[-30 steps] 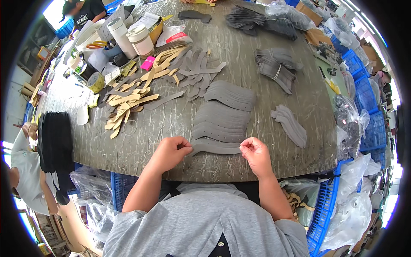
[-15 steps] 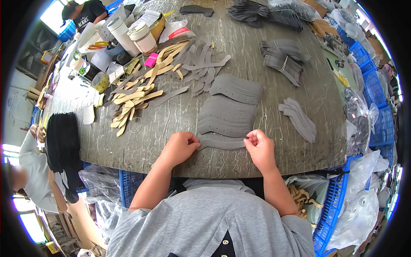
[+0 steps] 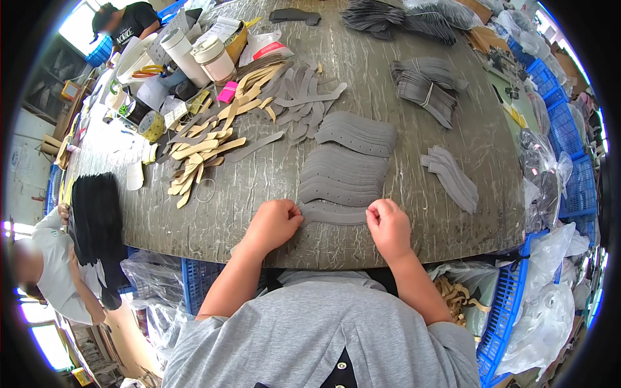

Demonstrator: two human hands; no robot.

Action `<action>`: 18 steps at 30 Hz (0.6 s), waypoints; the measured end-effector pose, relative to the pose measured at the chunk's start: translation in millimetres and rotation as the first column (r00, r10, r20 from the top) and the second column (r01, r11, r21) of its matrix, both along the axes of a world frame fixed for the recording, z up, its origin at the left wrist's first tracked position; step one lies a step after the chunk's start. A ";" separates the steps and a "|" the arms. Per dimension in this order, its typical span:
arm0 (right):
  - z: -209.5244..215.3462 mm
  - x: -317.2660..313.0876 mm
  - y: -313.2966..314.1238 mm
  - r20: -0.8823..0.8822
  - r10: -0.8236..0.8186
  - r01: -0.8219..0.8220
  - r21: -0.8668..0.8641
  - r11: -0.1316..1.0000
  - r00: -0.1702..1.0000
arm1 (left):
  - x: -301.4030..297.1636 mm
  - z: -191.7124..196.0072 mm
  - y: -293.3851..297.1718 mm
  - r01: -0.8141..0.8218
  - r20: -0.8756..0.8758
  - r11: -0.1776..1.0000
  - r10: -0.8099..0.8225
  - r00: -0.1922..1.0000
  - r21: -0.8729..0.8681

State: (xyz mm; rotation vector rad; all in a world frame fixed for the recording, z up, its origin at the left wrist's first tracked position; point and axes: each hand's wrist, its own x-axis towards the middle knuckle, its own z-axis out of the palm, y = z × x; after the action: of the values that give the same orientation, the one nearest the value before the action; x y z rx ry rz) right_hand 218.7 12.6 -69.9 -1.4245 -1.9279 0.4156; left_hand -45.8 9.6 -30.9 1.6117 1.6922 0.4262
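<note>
Not much has changed in the last half sec. The R hand point(image 3: 390, 229) has its fingers curled a bit diff. now, and a tiny dark spot that showed by its fingertips a moment ago is out of sight. The L hand point(image 3: 275, 223) looks abt the same.

Both hands are nearly closed, w/ thumb and finger pinched on the ends of one gray strip point(image 3: 335, 215): L hand on the left end, R hand on the right end. The strip lies on the surface point(image 3: 453, 239), right in front of the person, at the near edge of a row of gray pcs point(image 3: 343, 174). Can't tell if its far edge is tucked under them.

So the work prob. hasn't moved on much, b/c the same strip is still in hand and the row looks the same. It looks like a small, careful bit of handling.

Another set of gray pcs point(image 3: 356, 132) is just past the row. A small gray pile point(image 3: 451, 178) is off to the right, and tan strips point(image 3: 207, 145) are in a messy heap to the left. A co-worker point(image 3: 68, 275) at far left has one hand a little lower now, near a black stack point(image 3: 97, 220).
</note>
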 end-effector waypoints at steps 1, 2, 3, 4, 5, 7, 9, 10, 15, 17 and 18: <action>1.6 -2.5 -2.6 0.136 -0.010 0.005 0.039 0.999 0.991 | 1.6 0.4 -0.6 0.004 -0.022 1.000 -0.004 1.000 0.020; 4.8 -5.1 -5.3 0.175 0.003 -0.017 0.077 0.997 0.985 | 3.6 0.7 -1.7 0.009 -0.044 0.999 -0.007 0.999 0.040; 10.2 -8.2 -7.3 0.213 0.011 -0.036 0.117 0.992 0.977 | 5.0 1.7 -1.4 0.017 -0.067 0.998 -0.013 0.998 0.063; 13.3 -12.4 -10.1 0.251 0.016 -0.057 0.156 0.986 0.968 | 5.7 2.9 -1.0 0.016 -0.071 0.999 -0.013 0.997 0.051; -0.9 -20.6 -14.9 0.092 0.053 -0.064 0.126 0.990 0.994 | 6.3 4.0 -0.5 0.016 -0.076 0.999 -0.013 0.997 0.038; 12.7 -31.9 -22.8 0.238 0.260 -0.288 0.093 0.953 0.936 | 6.4 3.2 -0.5 0.021 -0.096 0.999 -0.018 0.995 0.032; 14.4 -35.3 -29.1 0.310 0.366 -0.382 -0.011 0.924 0.878 | 6.0 1.2 -0.3 0.039 -0.127 0.998 -0.032 0.991 0.056; 12.7 -36.0 -30.5 0.299 0.352 -0.365 -0.016 0.931 0.887 | 5.3 -1.5 -1.7 0.060 -0.134 0.988 -0.041 0.990 0.141; 28.2 -46.2 -31.5 0.168 0.240 -0.267 0.155 0.951 0.956 | 9.7 11.9 -15.5 0.058 0.006 0.959 -0.062 0.998 0.277; 23.7 -45.9 -27.6 0.053 0.243 -0.248 0.120 0.961 0.968 | 16.2 28.6 -17.3 0.079 0.136 0.979 -0.106 0.985 0.188; 27.2 -45.3 -21.9 -0.003 0.250 -0.248 0.107 0.963 0.968 | 17.5 32.6 -17.6 0.087 0.200 0.985 -0.115 0.973 0.147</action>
State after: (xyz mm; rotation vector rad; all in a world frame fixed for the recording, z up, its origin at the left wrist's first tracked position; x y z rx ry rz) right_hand 173.3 -9.3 -42.7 -1.1110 -2.0911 0.4321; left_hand -28.3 -8.0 1.7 1.6801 1.4439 0.6496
